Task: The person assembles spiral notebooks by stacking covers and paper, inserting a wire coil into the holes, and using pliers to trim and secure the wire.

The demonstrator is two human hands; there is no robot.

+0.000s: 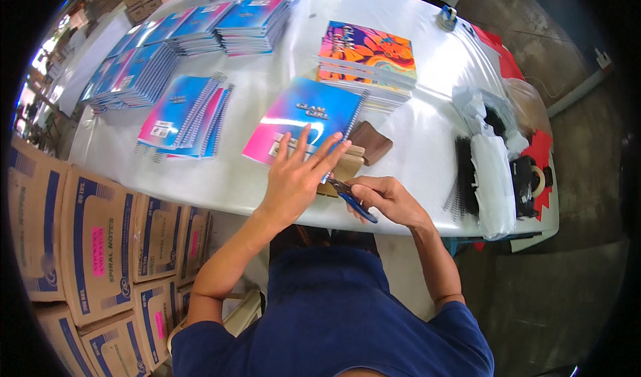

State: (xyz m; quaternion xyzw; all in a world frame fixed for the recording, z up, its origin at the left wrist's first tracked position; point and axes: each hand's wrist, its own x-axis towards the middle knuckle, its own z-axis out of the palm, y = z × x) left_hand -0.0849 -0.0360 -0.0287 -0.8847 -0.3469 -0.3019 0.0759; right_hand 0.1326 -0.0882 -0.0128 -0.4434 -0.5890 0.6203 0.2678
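Observation:
A blue-and-pink spiral notebook [284, 120] lies tilted at the middle of the table, its wire binding along the right side. My left hand [294, 180] is spread over its lower part, fingers apart and pressing on the cover. My right hand [394, 200] is closed around blue-handled pliers [358, 203]. The jaws of the pliers are at the lower end of the wire binding, close to my left fingertips; whether they grip the wire is hard to see. Under the notebook's lower right corner are tan cardboard pieces [348, 170], with a brown flat piece [372, 143] beside them.
Behind stands a stack of orange-and-purple notebooks [367, 53]. Loose blue-and-pink notebooks [175, 113] lie to the left, near several tall stacks [250, 26]. Black wire bindings [462, 176], white wrapping [492, 183] and a tape roll [537, 180] are at right. Cartons [100, 243] stand at lower left.

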